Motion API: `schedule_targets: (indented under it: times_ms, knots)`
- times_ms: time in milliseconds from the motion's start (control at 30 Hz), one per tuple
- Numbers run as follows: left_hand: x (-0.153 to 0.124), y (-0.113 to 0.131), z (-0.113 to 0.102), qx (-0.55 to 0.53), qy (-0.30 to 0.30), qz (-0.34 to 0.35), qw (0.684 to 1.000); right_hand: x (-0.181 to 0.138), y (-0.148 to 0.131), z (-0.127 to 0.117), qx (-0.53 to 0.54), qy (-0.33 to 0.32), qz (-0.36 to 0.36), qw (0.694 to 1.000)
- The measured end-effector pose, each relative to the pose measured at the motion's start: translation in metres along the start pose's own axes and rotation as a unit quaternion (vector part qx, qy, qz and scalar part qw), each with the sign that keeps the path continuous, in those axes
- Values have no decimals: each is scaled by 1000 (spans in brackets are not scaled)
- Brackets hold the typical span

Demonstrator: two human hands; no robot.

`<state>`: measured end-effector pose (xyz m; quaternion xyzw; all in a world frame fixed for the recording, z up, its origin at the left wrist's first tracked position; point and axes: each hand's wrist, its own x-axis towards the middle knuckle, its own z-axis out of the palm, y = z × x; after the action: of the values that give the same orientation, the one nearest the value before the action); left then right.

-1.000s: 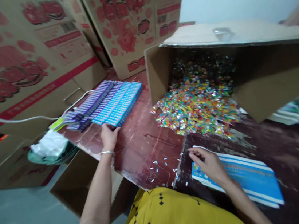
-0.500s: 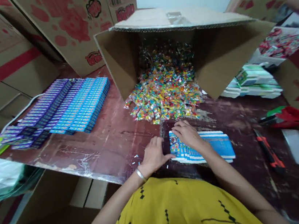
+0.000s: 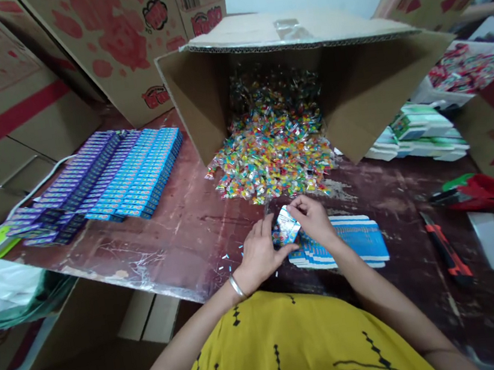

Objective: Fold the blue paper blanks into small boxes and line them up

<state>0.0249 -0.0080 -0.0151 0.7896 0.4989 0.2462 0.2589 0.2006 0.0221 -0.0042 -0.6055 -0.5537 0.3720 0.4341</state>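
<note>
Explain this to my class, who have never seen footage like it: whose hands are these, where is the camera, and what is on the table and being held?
There is no machine here: a person is working with two bare hands. The camera is worn on the head, looking forward and down. Between the left hand and right hand is a small shiny carton. Beside it, flat blue cards lie overlapped on the table. Beyond, colourful wrapped pieces, probably sweets, spill from a cardboard box. On the left stand rows of purple boxes and blue boxes; on the right lies a red-and-black cutter.
</note>
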Motion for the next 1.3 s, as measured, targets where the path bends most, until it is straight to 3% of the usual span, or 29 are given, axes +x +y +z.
schedule_targets:
  times_ms: [100,167,333,400,533,600,700,833,1000,1067,1200,1300]
  knots:
    - [7,5,-10,-56,10,-18,998,-3,-8,13,70,12,39,997]
    - [13,3,-17,-156,1,-35,987,-8,-13,17,90,-6,25,996]
    - [20,-13,-39,-465,-84,-70,878,-17,-20,12,58,-139,-62,987]
    - [19,-18,-46,-495,-122,-65,858,-14,-23,6,38,-181,-74,980]
    - [14,-22,-51,-459,-166,-50,871,-2,-29,-2,-5,-282,-67,957]
    - [13,-24,-49,-463,-129,-83,873,3,-29,1,13,-235,-49,971]
    - [14,-24,-42,-494,-15,-127,860,1,-25,14,58,-110,-25,992]
    - [13,-20,-29,-489,119,-152,851,-13,-17,37,40,-83,-29,995]
    - [10,-14,-18,-483,238,-155,828,-19,-14,55,75,5,-23,997]
    - [8,-14,-18,-473,238,-142,837,-17,-16,57,97,10,-26,995]
    - [4,-18,-27,-437,136,-121,881,-16,-18,55,83,-1,-55,995]
    - [3,-23,-35,-432,69,-114,892,-18,-14,53,48,6,-78,996]
